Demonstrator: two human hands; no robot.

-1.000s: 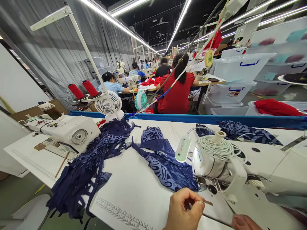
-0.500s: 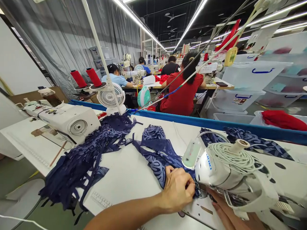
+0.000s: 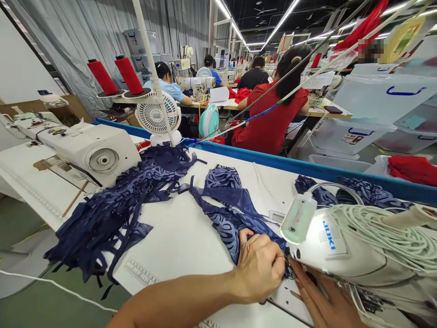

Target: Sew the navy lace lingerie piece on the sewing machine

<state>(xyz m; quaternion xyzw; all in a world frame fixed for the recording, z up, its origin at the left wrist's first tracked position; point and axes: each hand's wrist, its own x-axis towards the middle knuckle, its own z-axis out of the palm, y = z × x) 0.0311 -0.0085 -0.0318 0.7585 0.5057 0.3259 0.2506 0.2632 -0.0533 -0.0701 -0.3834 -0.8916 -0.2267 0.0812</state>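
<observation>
Sewing workshop, grey curtain behind, co-worker in red top with back turned, clear bins at right. White bench up front, blue strip along far edge. Patterned navy garment lies on bench, one end up against the head of the JUKI sewing machine. Left hand: fingers curled, gripping cloth right beside machine head. Right hand: fingers stretched out, tips by same end of cloth, partly behind machine; cannot tell if it pinches any. Clear lamp-like piece hangs near head; pale cord coil on top. Loose navy pile to the left, beside second machine; red thread cones and white fan beyond. Step looks like lining up or guiding cloth at needle area, needle itself not clear. Next move, my read, calls for cloth flat, edge aligned, light two-handed control, fingertips clear of needle; slack folds could catch or skew
</observation>
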